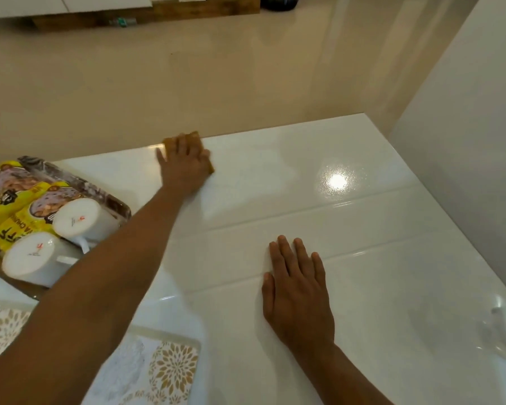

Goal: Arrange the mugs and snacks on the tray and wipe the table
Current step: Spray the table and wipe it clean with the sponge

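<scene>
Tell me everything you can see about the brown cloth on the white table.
The brown cloth is small, ochre-brown and looks soft, like a sponge cloth. It lies flat near the far edge of the glossy white table. The left hand presses on it with straight, spread fingers and covers most of it, so only its far corner and right edge show. Its full shape cannot be told.

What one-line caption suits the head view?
Left hand presses brown cloth on glossy white table; right hand rests flat.
</scene>
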